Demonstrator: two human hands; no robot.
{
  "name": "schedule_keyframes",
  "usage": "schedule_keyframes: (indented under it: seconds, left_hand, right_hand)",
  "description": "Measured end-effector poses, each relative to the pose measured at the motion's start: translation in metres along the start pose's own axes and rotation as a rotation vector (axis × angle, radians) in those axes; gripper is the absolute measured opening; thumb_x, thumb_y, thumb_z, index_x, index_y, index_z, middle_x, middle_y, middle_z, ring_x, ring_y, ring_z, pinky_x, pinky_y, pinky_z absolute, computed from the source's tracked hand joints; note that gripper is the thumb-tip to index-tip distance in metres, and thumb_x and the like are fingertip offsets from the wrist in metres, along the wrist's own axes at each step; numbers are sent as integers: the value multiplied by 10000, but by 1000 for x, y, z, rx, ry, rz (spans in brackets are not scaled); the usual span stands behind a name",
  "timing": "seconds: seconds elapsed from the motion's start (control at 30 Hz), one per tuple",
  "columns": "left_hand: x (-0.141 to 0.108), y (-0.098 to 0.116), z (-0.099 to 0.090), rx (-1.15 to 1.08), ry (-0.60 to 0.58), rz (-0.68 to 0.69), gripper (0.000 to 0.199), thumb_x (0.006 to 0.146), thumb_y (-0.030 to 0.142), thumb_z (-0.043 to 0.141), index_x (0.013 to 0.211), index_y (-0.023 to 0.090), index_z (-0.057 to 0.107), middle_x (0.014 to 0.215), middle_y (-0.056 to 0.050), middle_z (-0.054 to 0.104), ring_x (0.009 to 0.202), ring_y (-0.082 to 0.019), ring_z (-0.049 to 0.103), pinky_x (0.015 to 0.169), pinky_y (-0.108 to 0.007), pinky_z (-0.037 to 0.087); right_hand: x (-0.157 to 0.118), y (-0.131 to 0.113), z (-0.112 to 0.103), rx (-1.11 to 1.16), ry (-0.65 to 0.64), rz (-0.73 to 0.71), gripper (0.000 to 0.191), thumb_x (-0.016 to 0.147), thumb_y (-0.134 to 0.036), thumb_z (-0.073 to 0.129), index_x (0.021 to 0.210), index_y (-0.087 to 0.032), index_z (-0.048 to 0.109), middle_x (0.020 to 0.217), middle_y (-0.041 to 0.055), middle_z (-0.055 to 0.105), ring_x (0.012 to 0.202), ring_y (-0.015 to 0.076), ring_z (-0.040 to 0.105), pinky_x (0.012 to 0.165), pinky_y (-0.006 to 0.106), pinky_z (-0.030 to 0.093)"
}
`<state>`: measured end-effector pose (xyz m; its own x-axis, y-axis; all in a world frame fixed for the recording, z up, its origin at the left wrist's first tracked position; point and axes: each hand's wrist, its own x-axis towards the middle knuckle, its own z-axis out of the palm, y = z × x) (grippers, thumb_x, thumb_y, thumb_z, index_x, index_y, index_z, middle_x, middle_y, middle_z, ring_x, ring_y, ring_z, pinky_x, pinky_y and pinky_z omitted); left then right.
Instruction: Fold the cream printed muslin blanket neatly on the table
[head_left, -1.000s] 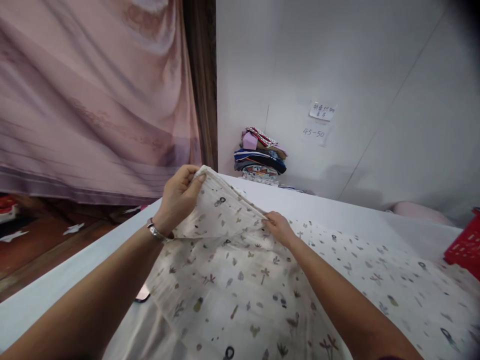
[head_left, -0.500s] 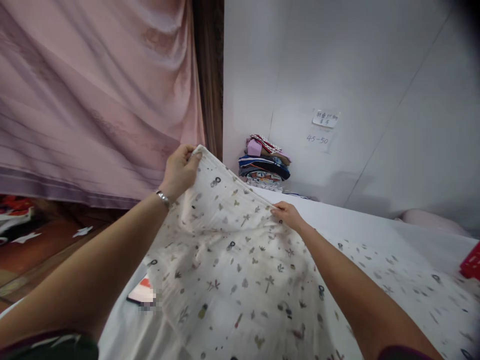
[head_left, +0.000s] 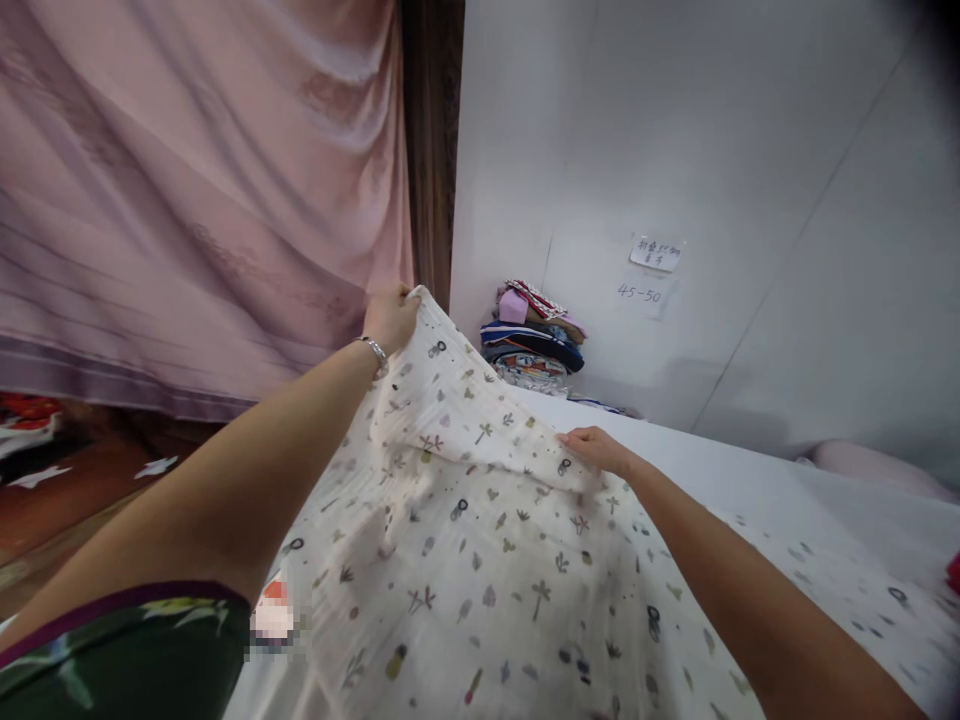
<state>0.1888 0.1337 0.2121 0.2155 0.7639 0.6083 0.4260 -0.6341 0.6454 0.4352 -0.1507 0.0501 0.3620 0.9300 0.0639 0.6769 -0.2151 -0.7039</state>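
A white cotton cloth printed with small palms, leaves and other figures is stretched up in front of me. My left hand, with a silver bracelet at the wrist, pinches its raised upper corner. Along the same folded edge, lower and to the right, my right hand grips the cloth between thumb and fingers. The edge runs slanting down between the two hands. Below, the cloth drapes in soft creases over the white table, and part of it spreads to the far right.
Against the white wall stands a stack of folded fabrics on the white table. Paper notes are stuck above. A pink curtain hangs at left. A flat, blurred-out object lies left of the cloth.
My left hand has reached farther forward and slightly right, still holding the corner. My right hand has shifted a little right and down in view. The camera view has moved slightly.
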Motion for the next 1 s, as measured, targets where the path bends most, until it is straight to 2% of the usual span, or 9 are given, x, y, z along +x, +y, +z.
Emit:
schedule_keyframes:
  seconds: [0.13, 0.27, 0.43, 0.57, 0.63, 0.7, 0.77, 0.9, 1.0]
  left_hand:
    - [9, 8, 7, 34, 16, -15, 190, 785, 292, 498, 908, 194, 604, 897, -68, 640, 865, -229, 577, 783, -332, 441]
    - [16, 13, 11, 75, 19, -14, 193, 804, 286, 492, 934, 196, 603, 945, -71, 642, 910, -226, 571, 811, -325, 437]
    - [27, 6, 14, 124, 9, -14, 223, 810, 272, 492, 962, 157, 607, 943, -74, 644, 900, -228, 584, 807, -339, 448]
    - [31, 1, 16, 152, 18, -57, 229, 801, 263, 492, 961, 151, 612, 948, -88, 646, 905, -245, 594, 814, -355, 462]
    - [30, 1, 17, 161, 16, -62, 233, 811, 265, 481, 968, 152, 610, 980, -91, 642, 938, -247, 587, 838, -357, 456]
    - [29, 1, 18, 169, 10, -57, 237, 822, 269, 472, 984, 158, 606, 1029, -91, 633, 988, -251, 573, 876, -364, 441]
    - [29, 0, 20, 191, -11, -53, 246, 825, 278, 473, 1004, 169, 602, 1062, -101, 625, 1035, -267, 556, 909, -386, 423]
    - [29, -7, 31, 237, -92, -60, 253, 818, 275, 481, 1007, 162, 605, 1041, -140, 631, 1044, -304, 551, 916, -441, 413]
    - [31, -15, 41, 199, -170, -66, 219, 802, 271, 524, 945, 137, 623, 942, -125, 650, 972, -281, 579, 872, -417, 442]
  right_hand:
    - [0, -3, -10, -6, 11, -17, 511, 769, -633, 455, 531, -182, 419, 632, -20, 482, 565, 109, 374, 543, 244, 328]
    - [4, -5, -18, 50, 70, 5, 433, 723, -593, 534, 591, -182, 573, 779, 17, 601, 675, 155, 496, 636, 268, 395]
    - [16, -1, -29, 157, 173, 81, 417, 644, -506, 629, 910, -192, 695, 857, 37, 652, 745, 187, 551, 698, 295, 424]
    - [25, 3, -40, 83, 223, 50, 587, 710, -485, 569, 1228, -210, 541, 680, -16, 576, 581, 141, 476, 563, 262, 374]
    - [30, 3, -43, -4, 203, 55, 508, 732, -458, 542, 1167, -196, 568, 667, -16, 563, 580, 140, 471, 560, 259, 363]
    - [36, 4, -44, -113, 205, 46, 338, 768, -438, 486, 935, -185, 634, 678, -2, 572, 615, 149, 487, 589, 264, 369]
    - [42, 6, -40, -189, 215, 23, 291, 792, -423, 441, 734, -188, 601, 649, -1, 560, 628, 157, 487, 600, 265, 361]
    - [54, 17, -30, -233, 261, 26, 300, 830, -408, 390, 660, -195, 518, 633, 9, 543, 657, 170, 479, 617, 268, 342]
    - [59, 26, -28, -249, 259, 32, 286, 823, -398, 423, 635, -196, 498, 644, 23, 557, 662, 174, 484, 630, 270, 338]
